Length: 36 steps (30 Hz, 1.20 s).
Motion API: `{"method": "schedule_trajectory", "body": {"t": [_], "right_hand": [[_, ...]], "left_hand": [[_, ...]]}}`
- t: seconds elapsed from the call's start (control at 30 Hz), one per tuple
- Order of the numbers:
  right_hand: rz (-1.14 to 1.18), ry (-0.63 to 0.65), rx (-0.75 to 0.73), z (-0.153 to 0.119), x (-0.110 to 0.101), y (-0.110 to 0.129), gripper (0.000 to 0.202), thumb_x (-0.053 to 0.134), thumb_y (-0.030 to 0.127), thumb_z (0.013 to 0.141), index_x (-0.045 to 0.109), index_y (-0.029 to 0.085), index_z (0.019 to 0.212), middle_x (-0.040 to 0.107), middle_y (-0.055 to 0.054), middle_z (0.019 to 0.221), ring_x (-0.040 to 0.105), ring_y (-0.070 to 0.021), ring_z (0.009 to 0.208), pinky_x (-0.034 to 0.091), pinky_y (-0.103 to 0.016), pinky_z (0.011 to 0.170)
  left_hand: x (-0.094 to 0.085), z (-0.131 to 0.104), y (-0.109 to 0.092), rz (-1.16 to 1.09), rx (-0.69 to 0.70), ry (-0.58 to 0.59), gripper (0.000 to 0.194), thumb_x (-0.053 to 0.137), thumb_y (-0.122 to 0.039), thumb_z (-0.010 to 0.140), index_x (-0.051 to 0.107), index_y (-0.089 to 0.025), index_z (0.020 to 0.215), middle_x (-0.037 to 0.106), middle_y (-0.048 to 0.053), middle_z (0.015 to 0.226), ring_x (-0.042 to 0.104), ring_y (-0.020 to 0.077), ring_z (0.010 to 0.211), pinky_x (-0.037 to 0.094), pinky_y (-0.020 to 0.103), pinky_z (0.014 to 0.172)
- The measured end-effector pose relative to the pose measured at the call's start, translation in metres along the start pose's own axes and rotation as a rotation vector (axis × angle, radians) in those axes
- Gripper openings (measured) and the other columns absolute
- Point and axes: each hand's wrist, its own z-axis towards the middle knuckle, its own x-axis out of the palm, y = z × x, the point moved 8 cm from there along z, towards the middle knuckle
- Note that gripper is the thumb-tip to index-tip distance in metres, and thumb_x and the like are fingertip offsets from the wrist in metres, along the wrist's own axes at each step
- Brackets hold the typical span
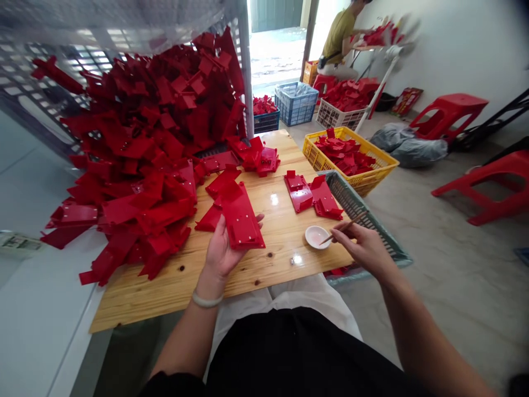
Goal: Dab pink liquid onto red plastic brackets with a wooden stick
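Observation:
My left hand (223, 251) is closed around a red plastic part (240, 215), a flat plate with a raised flap and several small pale dots on its face. Between the fingertips of my right hand (361, 242) is a thin brown stick (341, 230), perhaps a small brush. Its tip reaches into a small white dish (317, 237) with a little clear or pinkish liquid; the exact tip is hard to make out. Two similar red parts (312, 196) lie side by side behind the dish. More loose parts (219, 201) rest just behind my left hand.
A large heap of red parts (136, 187) spills from a tipped crate (25, 82) onto the wooden table (285, 253). A green-grey crate (372, 226) and a yellow crate (351, 179) stand right of it. Farther back, a person (341, 36) sits near red stools (454, 113) and a fan (392, 52).

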Motion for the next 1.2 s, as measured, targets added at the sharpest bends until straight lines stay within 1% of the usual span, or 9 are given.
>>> {"method": "schedule_trajectory", "body": {"t": [0.17, 0.3, 0.43, 0.53, 0.63, 0.73, 0.83, 1.0, 1.2], "right_hand": [[0.043, -0.095, 0.015, -0.001, -0.009, 0.001, 0.046, 0.071, 0.067, 0.089, 0.075, 0.021, 0.083, 0.077, -0.007, 0.071, 0.074, -0.0261, 0.065, 0.056, -0.036, 0.063], [0.165, -0.232, -0.027, -0.01, -0.022, 0.036, 0.039, 0.073, 0.061, 0.094, 0.075, 0.022, 0.098, 0.08, -0.005, 0.085, 0.078, -0.0252, 0.078, 0.061, -0.035, 0.072], [0.359, -0.283, -0.237, -0.028, -0.023, 0.105, 0.011, 0.076, 0.032, 0.099, 0.078, 0.027, 0.108, 0.08, -0.003, 0.098, 0.078, -0.0226, 0.088, 0.063, -0.033, 0.08], [0.353, -0.187, -0.455, -0.038, -0.009, 0.155, 0.02, 0.069, 0.017, 0.101, 0.076, 0.028, 0.115, 0.079, -0.003, 0.106, 0.075, -0.0224, 0.098, 0.061, -0.034, 0.089], [0.343, -0.089, -0.559, -0.041, 0.006, 0.179, 0.029, 0.065, 0.008, 0.101, 0.073, 0.028, 0.12, 0.076, -0.004, 0.109, 0.072, -0.0217, 0.104, 0.059, -0.033, 0.09], [0.344, -0.059, -0.585, -0.04, 0.012, 0.186, 0.032, 0.064, 0.004, 0.1, 0.07, 0.027, 0.121, 0.075, -0.004, 0.11, 0.07, -0.0216, 0.107, 0.057, -0.034, 0.093], [0.339, -0.051, -0.59, -0.04, 0.013, 0.189, 0.031, 0.063, 0.004, 0.101, 0.069, 0.027, 0.12, 0.074, -0.004, 0.108, 0.069, -0.0209, 0.106, 0.056, -0.034, 0.093], [0.313, -0.005, -0.602, -0.041, 0.017, 0.19, 0.027, 0.062, 0.006, 0.103, 0.068, 0.026, 0.119, 0.073, -0.004, 0.106, 0.069, -0.0211, 0.103, 0.053, -0.036, 0.091], [0.28, 0.026, -0.606, -0.038, 0.025, 0.186, 0.025, 0.063, 0.008, 0.103, 0.067, 0.027, 0.12, 0.074, -0.004, 0.104, 0.069, -0.021, 0.099, 0.053, -0.037, 0.089]], "left_hand": [[0.009, -0.017, 0.005, 0.082, 0.031, 0.01, 0.066, 0.024, -0.05, 0.115, 0.072, -0.007, 0.128, 0.083, 0.019, 0.109, 0.081, 0.0257, 0.101, 0.063, 0.037, 0.093], [0.012, -0.033, 0.016, 0.195, 0.052, 0.053, 0.073, 0.04, -0.068, 0.108, 0.077, -0.006, 0.114, 0.082, 0.02, 0.107, 0.08, 0.0287, 0.096, 0.064, 0.037, 0.084], [0.005, -0.047, 0.023, 0.33, 0.163, -0.026, 0.086, 0.054, -0.086, 0.091, 0.078, -0.007, 0.116, 0.081, 0.021, 0.112, 0.078, 0.0355, 0.104, 0.062, 0.046, 0.093], [0.006, -0.057, 0.025, 0.46, 0.225, -0.054, 0.087, 0.05, -0.086, 0.093, 0.076, -0.01, 0.128, 0.081, 0.019, 0.116, 0.075, 0.038, 0.115, 0.057, 0.052, 0.106], [0.015, -0.068, 0.017, 0.603, 0.362, -0.029, 0.081, 0.051, -0.078, 0.098, 0.062, -0.018, 0.151, 0.075, 0.015, 0.136, 0.064, 0.0356, 0.136, 0.044, 0.051, 0.122], [0.027, -0.076, 0.011, 0.709, 0.476, 0.055, 0.075, 0.049, -0.068, 0.105, 0.044, -0.025, 0.166, 0.061, 0.011, 0.158, 0.051, 0.0314, 0.15, 0.035, 0.045, 0.129], [0.034, -0.079, 0.01, 0.76, 0.52, 0.125, 0.069, 0.047, -0.062, 0.108, 0.039, -0.029, 0.169, 0.054, 0.009, 0.165, 0.048, 0.0299, 0.153, 0.034, 0.043, 0.13], [0.034, -0.077, 0.014, 0.766, 0.507, 0.153, 0.071, 0.046, -0.061, 0.109, 0.033, -0.031, 0.171, 0.052, 0.008, 0.166, 0.051, 0.0299, 0.15, 0.037, 0.043, 0.127], [0.032, -0.076, 0.015, 0.809, 0.515, 0.15, 0.069, 0.045, -0.059, 0.11, 0.033, -0.03, 0.171, 0.052, 0.01, 0.166, 0.048, 0.0301, 0.152, 0.033, 0.043, 0.129]]}}
